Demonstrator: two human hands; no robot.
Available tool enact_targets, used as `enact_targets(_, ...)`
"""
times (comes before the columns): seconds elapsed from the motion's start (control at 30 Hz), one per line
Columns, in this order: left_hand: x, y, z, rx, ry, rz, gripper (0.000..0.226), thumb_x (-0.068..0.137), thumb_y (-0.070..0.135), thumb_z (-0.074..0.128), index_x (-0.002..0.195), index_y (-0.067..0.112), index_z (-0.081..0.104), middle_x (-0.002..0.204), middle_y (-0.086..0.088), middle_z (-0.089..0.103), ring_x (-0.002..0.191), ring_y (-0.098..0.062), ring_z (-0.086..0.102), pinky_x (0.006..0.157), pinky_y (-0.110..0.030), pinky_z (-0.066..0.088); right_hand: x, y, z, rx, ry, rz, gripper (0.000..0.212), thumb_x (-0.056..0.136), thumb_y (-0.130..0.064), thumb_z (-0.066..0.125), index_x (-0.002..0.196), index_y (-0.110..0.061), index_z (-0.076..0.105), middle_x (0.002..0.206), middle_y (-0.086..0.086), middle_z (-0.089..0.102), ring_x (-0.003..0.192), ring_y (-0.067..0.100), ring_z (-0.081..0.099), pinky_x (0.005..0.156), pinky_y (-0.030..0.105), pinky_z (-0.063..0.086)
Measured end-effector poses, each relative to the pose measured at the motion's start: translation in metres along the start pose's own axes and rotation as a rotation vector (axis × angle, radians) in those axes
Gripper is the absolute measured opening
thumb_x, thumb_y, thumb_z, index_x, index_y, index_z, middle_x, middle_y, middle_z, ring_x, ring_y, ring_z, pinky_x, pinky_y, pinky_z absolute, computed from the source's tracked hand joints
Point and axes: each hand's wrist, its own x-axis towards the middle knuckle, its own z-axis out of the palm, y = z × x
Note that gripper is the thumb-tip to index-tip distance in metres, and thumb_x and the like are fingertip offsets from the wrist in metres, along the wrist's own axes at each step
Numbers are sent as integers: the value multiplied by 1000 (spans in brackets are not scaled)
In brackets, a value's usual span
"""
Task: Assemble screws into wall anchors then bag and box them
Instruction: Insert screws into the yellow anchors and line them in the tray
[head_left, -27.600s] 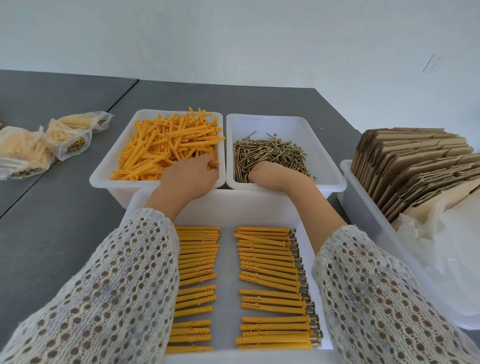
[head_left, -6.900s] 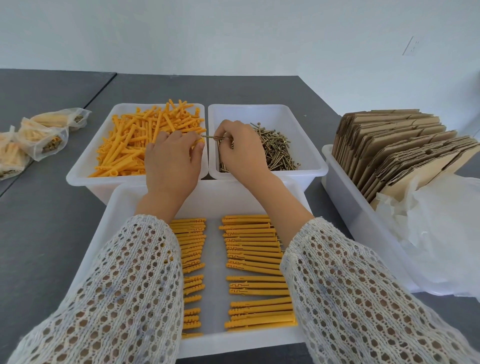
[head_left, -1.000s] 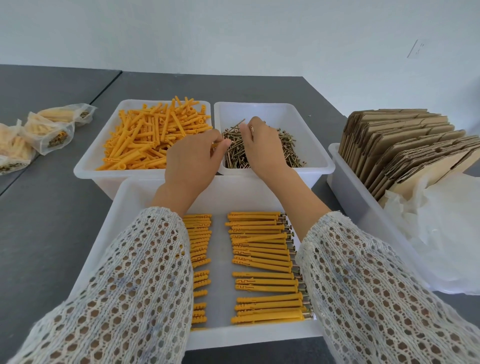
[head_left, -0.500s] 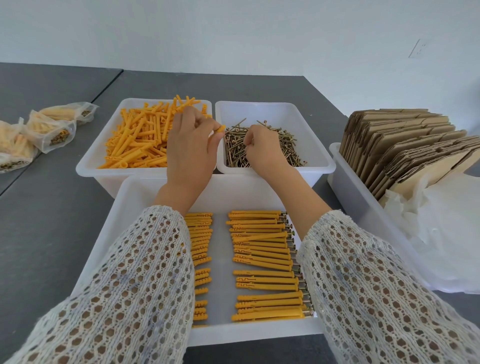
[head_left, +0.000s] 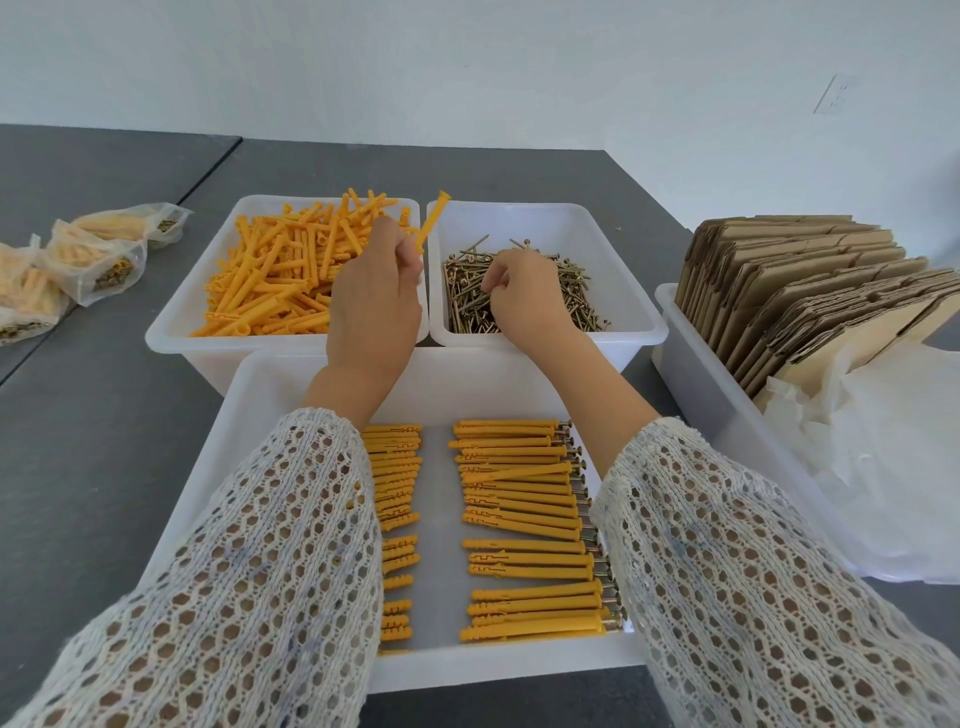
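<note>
Head view: my left hand (head_left: 375, 306) pinches one orange wall anchor (head_left: 432, 220) between thumb and fingers, holding it tilted up over the divide between the two far bins, its flanged end pointing toward 1 o'clock. My right hand (head_left: 519, 296) is curled over the pile of screws (head_left: 571, 291) in the bin at 1 o'clock, fingertips drawn together at the pile; I cannot tell whether a screw is caught between them. Loose anchors (head_left: 270, 280) fill the bin at 11 o'clock. Nearest me, at 6 o'clock, the white tray (head_left: 249, 395) holds two columns of assembled anchors (head_left: 519, 519). Flat cardboard boxes (head_left: 810, 291) stand in a bin at 3 o'clock, and filled bags (head_left: 98, 254) lie at 9 o'clock on the grey table (head_left: 104, 415).
</note>
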Motion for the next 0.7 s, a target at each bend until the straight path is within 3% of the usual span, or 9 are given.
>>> enact_targets(0.07, 2, 1, 1, 35, -71, -18, 27, 95, -2, 46, 117, 13, 49, 83, -4, 62, 68, -22, 63, 63, -49, 52, 0, -1, 0, -12, 56, -19, 36, 84, 13, 40, 92, -6, 69, 99, 11, 60, 91, 24, 58, 77, 30, 48)
enact_targets(0.17, 2, 1, 1, 119, -118, -3, 49, 94, -4, 42, 137, 18, 48, 94, -2, 64, 81, -23, 62, 66, -42, 51, -1, -1, -1, -13, 165, -28, 36, 89, 10, 39, 95, -8, 69, 112, 13, 54, 97, 27, 58, 83, 33, 48)
enact_targets(0.27, 0, 2, 1, 262, -118, 77, 39, 99, 1, 40, 130, 17, 58, 104, -6, 62, 81, -23, 56, 59, -36, 41, -1, -3, -1, -19, 223, -29, 33, 94, 5, 39, 99, -8, 68, 110, 13, 53, 88, 29, 59, 80, 37, 50)
enact_targets(0.37, -1, 5, 1, 305, -113, 73, 28, 101, 11, 38, 110, 19, 63, 94, -1, 60, 68, -19, 49, 50, -29, 25, -2, -5, -2, -64, 209, -56, 31, 96, 2, 39, 103, -8, 68, 110, 14, 55, 89, 30, 57, 79, 38, 49)
enact_targets(0.5, 0, 4, 1, 369, -134, 56, 24, 104, 25, 38, 96, 18, 60, 81, 1, 55, 69, -22, 51, 50, -31, 24, -4, -8, 0, -75, 161, -150, 27, 98, -3, 42, 105, -7, 68, 108, 15, 55, 94, 30, 55, 79, 41, 49)
enact_targets(0.7, 0, 5, 2, 354, -215, 33, 32, 105, 37, 40, 101, 18, 66, 79, 2, 55, 72, -23, 54, 51, -29, 28, -5, -8, 4, -197, 114, -245, 26, 103, -12, 38, 108, -2, 62, 94, 10, 46, 85, 25, 45, 71, 38, 45)
